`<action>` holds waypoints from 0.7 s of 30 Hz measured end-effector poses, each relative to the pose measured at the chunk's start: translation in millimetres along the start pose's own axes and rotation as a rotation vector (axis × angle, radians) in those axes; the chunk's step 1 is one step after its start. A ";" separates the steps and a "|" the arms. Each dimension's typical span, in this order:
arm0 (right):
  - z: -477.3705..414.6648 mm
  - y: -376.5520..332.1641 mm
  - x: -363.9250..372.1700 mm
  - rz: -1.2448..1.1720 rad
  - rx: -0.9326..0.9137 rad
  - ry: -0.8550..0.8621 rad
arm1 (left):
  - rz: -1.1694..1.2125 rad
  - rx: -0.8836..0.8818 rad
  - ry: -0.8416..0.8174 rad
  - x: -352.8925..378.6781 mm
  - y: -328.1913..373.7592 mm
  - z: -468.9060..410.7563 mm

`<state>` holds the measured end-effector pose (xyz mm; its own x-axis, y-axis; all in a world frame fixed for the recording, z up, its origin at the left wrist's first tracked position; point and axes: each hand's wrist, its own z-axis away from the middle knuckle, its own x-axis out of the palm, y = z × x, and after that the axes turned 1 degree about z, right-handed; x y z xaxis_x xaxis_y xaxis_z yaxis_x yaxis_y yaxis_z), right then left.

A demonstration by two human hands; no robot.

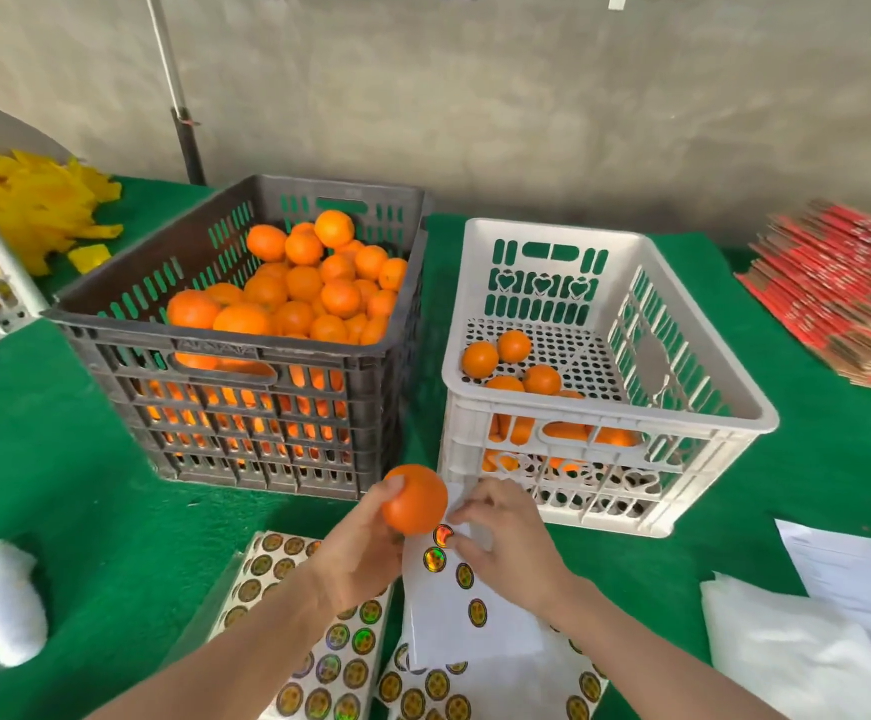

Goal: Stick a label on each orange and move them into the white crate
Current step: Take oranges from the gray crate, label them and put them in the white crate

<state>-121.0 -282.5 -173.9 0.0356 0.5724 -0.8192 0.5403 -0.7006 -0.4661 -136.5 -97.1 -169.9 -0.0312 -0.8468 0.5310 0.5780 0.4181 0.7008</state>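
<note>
1. The table [59, 485], covered in green felt, carries two crates side by side.
2. The dark grey crate [127, 356] on the left is heaped with oranges [309, 288].
3. The white crate [683, 415] stands just beside it on the right, with a few labelled-side-hidden oranges [506, 366] on its perforated floor.
4. Full label sheets [329, 667] lie on the table at the near edge.
5. A mostly used label sheet [454, 615] lies over them, with a few round holographic labels left on it.
6. The left hand [360, 558] curls round one orange [415, 498] and holds it up in front of the two crates.
7. The right hand [511, 548] pinches the top of the label sheet between its thumb and bent fingers, just beside the held orange.
8. One label [434, 559] shines near the thumb.
</note>
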 end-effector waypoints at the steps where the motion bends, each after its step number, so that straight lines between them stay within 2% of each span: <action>1: 2.4 -1.2 2.6 -0.021 0.031 0.012 | 0.014 0.000 -0.019 -0.4 0.7 -0.7; 5: 5.3 -6.1 7.7 -0.072 0.091 0.005 | 0.072 -0.021 -0.028 -3.9 0.1 -4.7; 10: 7.7 -9.4 9.6 -0.194 0.164 0.018 | 0.035 -0.063 -0.041 -6.9 1.2 -8.3; 15: 12.4 -11.2 15.9 -0.245 0.164 0.070 | 0.028 -0.082 -0.006 -8.1 1.3 -9.2; 18: 10.4 -9.2 11.9 -0.388 0.319 0.113 | -0.045 -0.113 0.012 -10.8 2.7 -8.3; 21: 6.9 -6.1 1.5 -0.453 0.483 0.063 | -0.253 -0.102 0.050 -11.4 7.5 -3.2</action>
<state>-130.0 -280.2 -174.7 -0.0499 0.8689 -0.4925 0.0766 -0.4883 -0.8693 -129.3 -85.3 -172.2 -0.1463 -0.9361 0.3198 0.6364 0.1584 0.7549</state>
